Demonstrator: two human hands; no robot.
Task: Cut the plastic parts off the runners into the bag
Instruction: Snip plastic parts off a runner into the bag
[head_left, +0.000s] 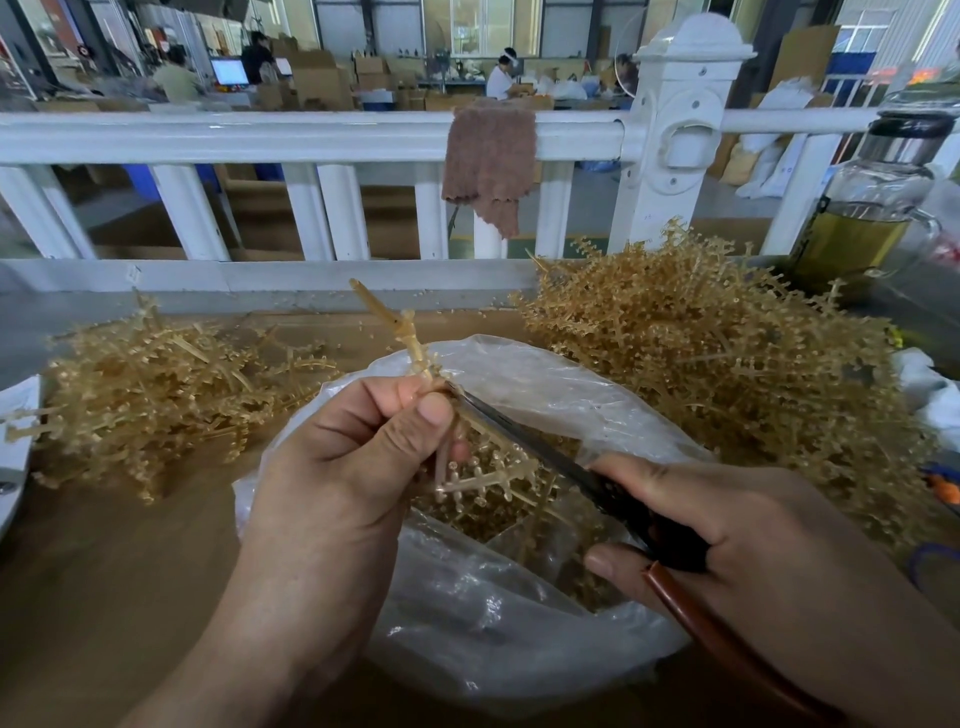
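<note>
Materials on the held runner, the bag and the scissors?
Runner: translucent amber plastic, glossy; light passes through the stem.
Bag: thin clear plastic film; crinkles, contents show through.
Scissors: dark blades, likely metal, dull sheen; handles look black and brown plastic or rubber coating, uncertain.

The runner (415, 343) is a translucent amber-tan, the same straw-gold as the left pile (156, 395) and the right pile (727, 374). The bag (519, 623) is clear plastic with a milky white sheen, and tan pieces show through it. The scissors (545, 449) have dark grey blades, black handles and a glossy reddish-brown near handle, and the table (104, 597) is plain mid-brown. Farther off, the railing (311, 135) is white, the cloth (488, 161) on it is a dusty pinkish-brown with a nubby texture, and the jar (862, 187) at the far right is clear glass holding yellow-green liquid, with a silver band and black lid.
</note>
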